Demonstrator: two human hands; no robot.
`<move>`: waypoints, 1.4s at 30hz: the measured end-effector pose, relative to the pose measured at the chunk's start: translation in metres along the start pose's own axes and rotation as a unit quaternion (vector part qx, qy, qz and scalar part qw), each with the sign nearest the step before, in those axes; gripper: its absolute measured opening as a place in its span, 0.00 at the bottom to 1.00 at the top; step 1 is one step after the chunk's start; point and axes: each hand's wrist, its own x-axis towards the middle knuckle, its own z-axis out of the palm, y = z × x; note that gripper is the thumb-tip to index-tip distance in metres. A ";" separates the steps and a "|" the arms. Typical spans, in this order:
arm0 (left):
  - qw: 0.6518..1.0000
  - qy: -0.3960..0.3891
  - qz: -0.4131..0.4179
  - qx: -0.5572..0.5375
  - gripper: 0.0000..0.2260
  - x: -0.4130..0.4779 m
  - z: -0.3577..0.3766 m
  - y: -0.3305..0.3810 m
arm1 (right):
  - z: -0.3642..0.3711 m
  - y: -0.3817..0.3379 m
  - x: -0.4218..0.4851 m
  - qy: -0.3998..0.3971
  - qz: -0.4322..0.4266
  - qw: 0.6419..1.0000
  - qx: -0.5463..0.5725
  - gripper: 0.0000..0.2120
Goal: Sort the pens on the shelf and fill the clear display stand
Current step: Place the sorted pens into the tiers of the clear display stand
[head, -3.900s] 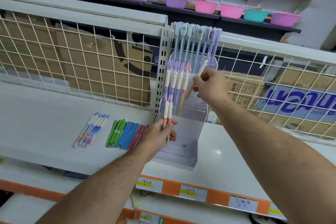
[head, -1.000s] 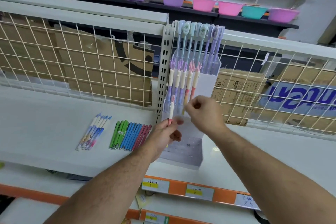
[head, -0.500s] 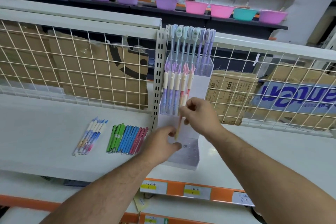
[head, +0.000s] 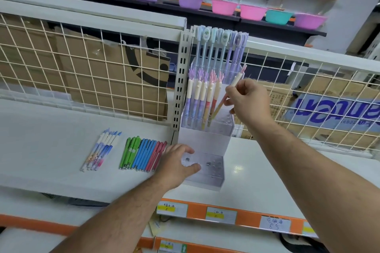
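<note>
— So, what have your hands got?

— My right hand [head: 246, 100] pinches one pink-tipped pen [head: 219, 104] between thumb and fingertips, over the middle step of the clear display stand [head: 205, 139]. My left hand [head: 178, 162] lies loose-fingered on the lowest step and presses the stand down. It grasps nothing.

— Which way does the pen point?

— Its long axis leans. The writing tip goes down and left, into the middle step just beside the row of matching pens [head: 202, 92]. The frilly cap goes up and right, towards the wire grid [head: 102, 68]. Whether the tip sits in a hole I cannot tell.

— How do you seat it well?

— I judge it best to swing the cap left until the pen stands upright like its neighbours. Then I line the tip up with the next free hole right of the row and let it slide straight down. The left hand should bear down so the stand neither slides nor tips.

— And further out?

— Left of the stand, on the shelf [head: 51, 129], lie the green, blue and red pens [head: 141, 154], with the white-and-blue pens [head: 100, 152] beyond. The lowest step holds none.
</note>
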 end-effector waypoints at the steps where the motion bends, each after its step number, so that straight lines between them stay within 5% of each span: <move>1: 1.000 0.001 0.001 0.002 0.18 0.000 0.000 0.000 | 0.001 -0.001 0.000 0.000 -0.002 1.000 -0.004 0.08; 27: 1.000 -0.011 0.002 0.000 0.17 0.000 0.000 -0.002 | 0.008 -0.007 0.002 -0.025 -0.009 0.999 -0.040 0.06; 42: 1.000 -0.018 -0.004 -0.008 0.17 0.002 0.001 -0.005 | 0.021 0.006 0.000 -0.082 -0.029 0.982 -0.169 0.09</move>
